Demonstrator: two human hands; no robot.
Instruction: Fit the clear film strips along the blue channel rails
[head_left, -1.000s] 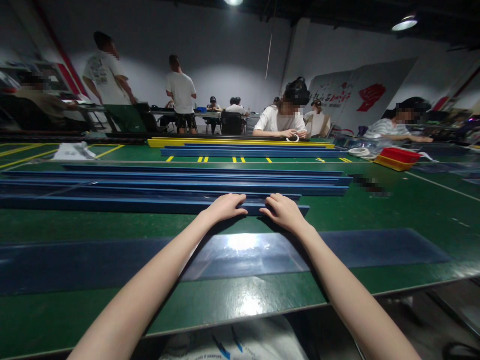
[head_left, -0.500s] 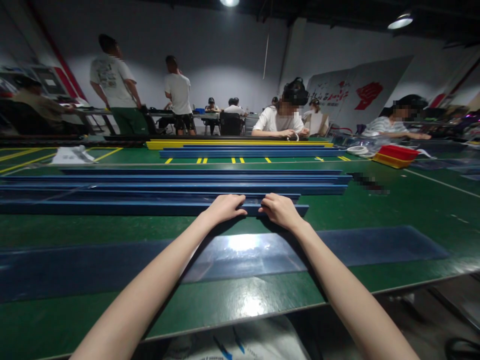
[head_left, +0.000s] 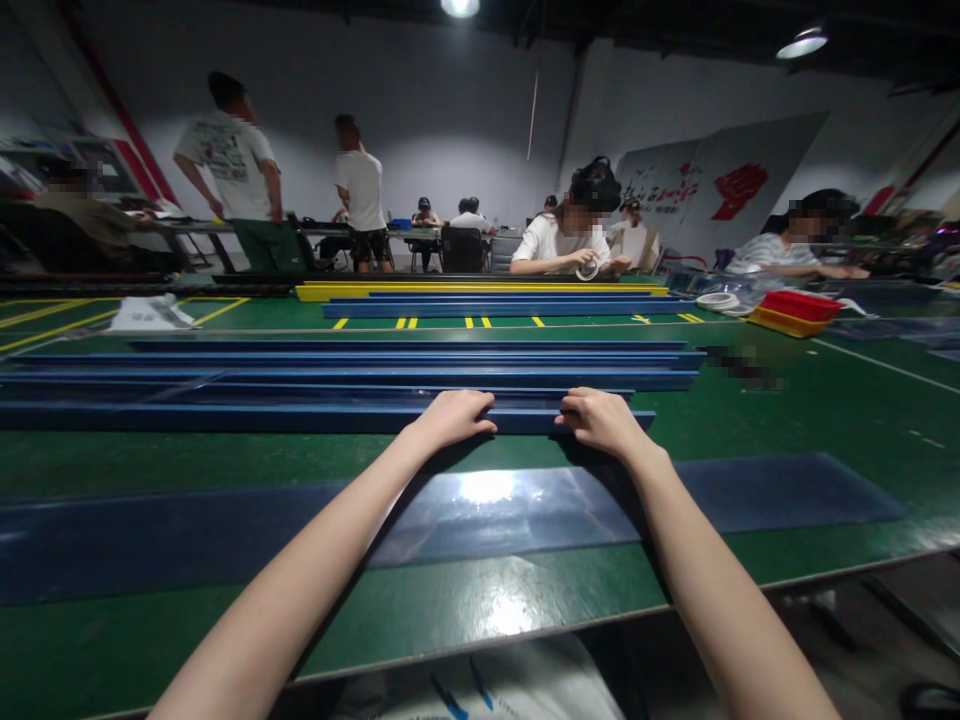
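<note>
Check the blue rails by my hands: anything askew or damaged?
No damage shows. The blue rails lie roughly parallel, but their right ends are staggered, not flush: the nearest rail, gripped by the left hand and right hand, ends short of those behind. A glossy blue sheet lies flat in front.

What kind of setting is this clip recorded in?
Most likely a factory or workshop hall: long green worktables marked with yellow lines, stacks of long blue strips, and several seated people at work under high ceiling lamps.
</note>
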